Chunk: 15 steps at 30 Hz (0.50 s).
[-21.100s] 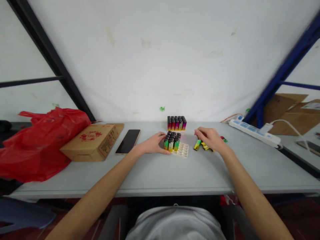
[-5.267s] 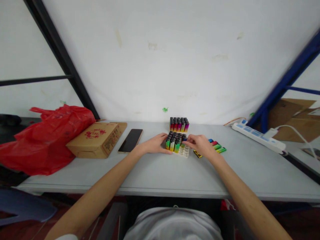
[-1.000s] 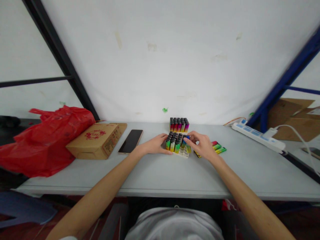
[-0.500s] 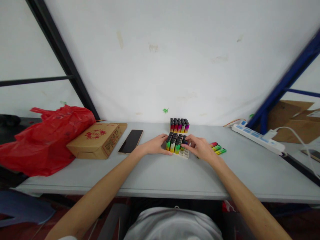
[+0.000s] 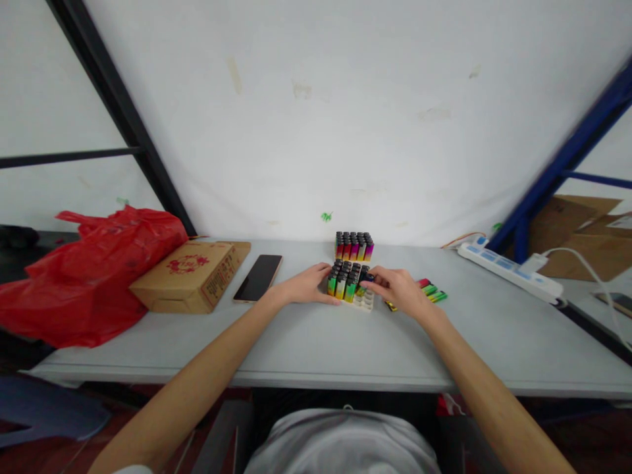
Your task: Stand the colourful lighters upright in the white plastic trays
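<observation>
Several lighters (image 5: 340, 283) with black tops and green, yellow or white bodies stand upright in a white holed tray (image 5: 364, 304). My left hand (image 5: 312, 286) is curled round the tray's left side, thumb at the front corner and fingers behind. At the right side of the tray, my right hand (image 5: 395, 288) pinches a dark-topped lighter (image 5: 367, 278) between thumb and fingers; its lower part is partly hidden. Free holes show at the tray's front right corner. Loose lighters (image 5: 435, 295) in green, yellow and red lie on the table beyond my right hand, partly covered by it.
Behind the tray stands a second block of red and purple lighters (image 5: 354, 247). To the left lie a phone (image 5: 259, 279), a cardboard box (image 5: 180, 276) and a red plastic bag (image 5: 99, 276). A white power strip (image 5: 511, 271) runs along the right of the grey table (image 5: 345, 349).
My right hand has shifted slightly right, its fingers still at the dark-topped lighter. A yellow and black loose lighter end now shows under it. My left hand stays in place.
</observation>
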Tool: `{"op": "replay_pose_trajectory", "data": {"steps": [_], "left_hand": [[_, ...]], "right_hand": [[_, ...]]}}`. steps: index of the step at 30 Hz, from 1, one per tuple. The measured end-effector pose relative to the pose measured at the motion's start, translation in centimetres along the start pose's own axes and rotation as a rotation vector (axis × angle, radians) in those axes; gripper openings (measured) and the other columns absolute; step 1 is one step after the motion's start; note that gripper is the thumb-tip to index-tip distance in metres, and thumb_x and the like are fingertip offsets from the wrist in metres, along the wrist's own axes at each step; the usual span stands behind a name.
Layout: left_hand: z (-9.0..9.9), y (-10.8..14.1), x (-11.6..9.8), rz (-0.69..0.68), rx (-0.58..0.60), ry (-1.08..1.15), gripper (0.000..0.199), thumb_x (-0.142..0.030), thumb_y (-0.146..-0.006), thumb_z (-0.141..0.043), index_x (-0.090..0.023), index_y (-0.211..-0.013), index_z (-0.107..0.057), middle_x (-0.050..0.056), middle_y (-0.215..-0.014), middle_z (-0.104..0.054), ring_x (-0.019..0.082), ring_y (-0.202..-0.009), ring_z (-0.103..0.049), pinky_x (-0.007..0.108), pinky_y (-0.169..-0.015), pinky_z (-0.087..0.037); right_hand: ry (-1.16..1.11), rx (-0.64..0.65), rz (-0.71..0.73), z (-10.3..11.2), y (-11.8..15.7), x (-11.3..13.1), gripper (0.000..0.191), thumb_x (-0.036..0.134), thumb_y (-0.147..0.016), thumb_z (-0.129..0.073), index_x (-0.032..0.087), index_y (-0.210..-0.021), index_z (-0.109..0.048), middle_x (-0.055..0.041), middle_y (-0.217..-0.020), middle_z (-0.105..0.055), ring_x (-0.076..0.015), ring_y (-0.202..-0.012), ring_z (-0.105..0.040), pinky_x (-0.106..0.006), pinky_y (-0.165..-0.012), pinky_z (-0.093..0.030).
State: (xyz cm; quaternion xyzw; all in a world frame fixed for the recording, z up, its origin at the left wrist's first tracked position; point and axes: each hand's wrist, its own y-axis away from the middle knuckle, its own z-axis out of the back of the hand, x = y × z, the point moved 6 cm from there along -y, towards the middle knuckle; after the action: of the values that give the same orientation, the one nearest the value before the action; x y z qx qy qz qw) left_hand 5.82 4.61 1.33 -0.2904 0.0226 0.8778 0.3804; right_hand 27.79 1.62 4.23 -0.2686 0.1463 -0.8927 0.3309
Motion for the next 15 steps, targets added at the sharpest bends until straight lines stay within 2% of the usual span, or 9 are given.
{"op": "replay_pose_trajectory", "data": {"steps": [7, 11, 15], "left_hand": [[0.05, 0.03, -0.16, 0.023, 0.018, -0.004, 0.086, -0.061, -0.077, -0.083, -0.017, -0.146, -0.056, 0.017, -0.150, -0.056, 0.036, -0.139, -0.052, 0.047, -0.122, -0.039], [0.10, 0.04, -0.11, 0.006, -0.001, 0.002, 0.086, -0.062, -0.077, -0.083, -0.020, -0.146, -0.056, 0.015, -0.150, -0.056, 0.036, -0.138, -0.053, 0.047, -0.121, -0.040], [-0.03, 0.05, 0.03, 0.011, 0.005, -0.007, 0.086, -0.062, -0.076, -0.083, -0.019, -0.146, -0.056, 0.016, -0.150, -0.056, 0.037, -0.138, -0.053, 0.047, -0.121, -0.039]], "right_hand": [[0.046, 0.014, 0.012, -0.37, 0.02, 0.27, 0.050, 0.067, -0.102, -0.050, 0.021, -0.094, -0.070, -0.0040, -0.069, -0.073, -0.0181, -0.057, -0.062, -0.028, -0.059, -0.042], [0.041, -0.035, 0.004, 0.09, 0.09, 0.16, 0.051, 0.067, -0.102, -0.048, 0.022, -0.104, -0.072, -0.0034, -0.069, -0.073, -0.0177, -0.057, -0.063, -0.028, -0.060, -0.045], [0.046, -0.068, -0.012, 0.58, 0.11, -0.08, 0.052, 0.067, -0.102, -0.047, 0.022, -0.100, -0.071, -0.0031, -0.068, -0.071, -0.0170, -0.055, -0.061, -0.027, -0.059, -0.044]]}}
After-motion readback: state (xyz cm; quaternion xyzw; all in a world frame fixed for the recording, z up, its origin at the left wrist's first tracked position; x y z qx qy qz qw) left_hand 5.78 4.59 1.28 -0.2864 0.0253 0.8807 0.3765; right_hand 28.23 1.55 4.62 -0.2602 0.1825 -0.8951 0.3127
